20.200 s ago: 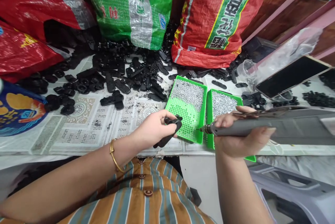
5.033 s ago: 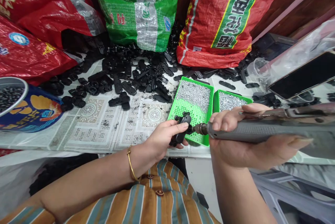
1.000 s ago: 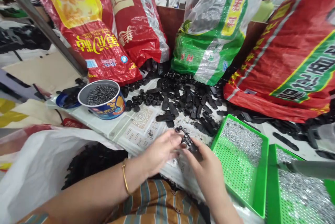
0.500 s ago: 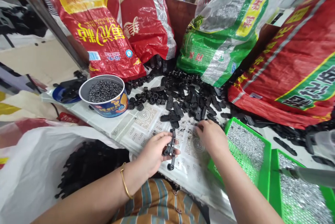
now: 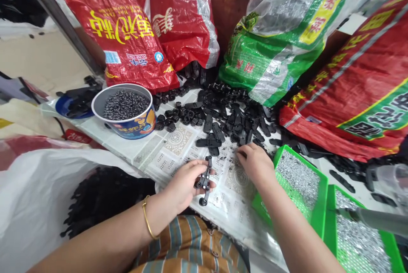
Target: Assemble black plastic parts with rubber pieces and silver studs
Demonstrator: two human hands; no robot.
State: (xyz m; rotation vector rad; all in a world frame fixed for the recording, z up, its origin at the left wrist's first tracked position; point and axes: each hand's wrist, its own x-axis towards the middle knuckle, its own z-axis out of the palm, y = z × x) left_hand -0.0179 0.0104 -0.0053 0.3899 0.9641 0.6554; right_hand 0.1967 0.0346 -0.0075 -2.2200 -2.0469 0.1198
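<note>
My left hand [image 5: 188, 183] is closed around a jointed black plastic part [image 5: 204, 181], with small silvery rivets at its middle and a round end pointing down toward me. My right hand [image 5: 256, 163] rests low over the table, its fingers curled together beside scattered tiny black bits [image 5: 225, 158]. Whatever its fingertips hold, if anything, is hidden. Just beyond both hands, a few flat black plastic pieces [image 5: 208, 142] lie crossed on one another. Behind them spreads a heap of similar black pieces [image 5: 237, 120].
A tub [image 5: 135, 126] of small dark bits stands at the left. Green baskets [image 5: 325, 205] of shiny metal pieces sit at the right, a grey rod-like tool [image 5: 379, 217] above one. Red sacks [image 5: 127, 58] and a green sack [image 5: 255, 71] line the back. A white bag [image 5: 28, 196] holds black parts.
The camera view has shifted slightly. My left hand, still holding the black part, has moved a little left and tilted it. My right hand stays at nearly the same spot.
</note>
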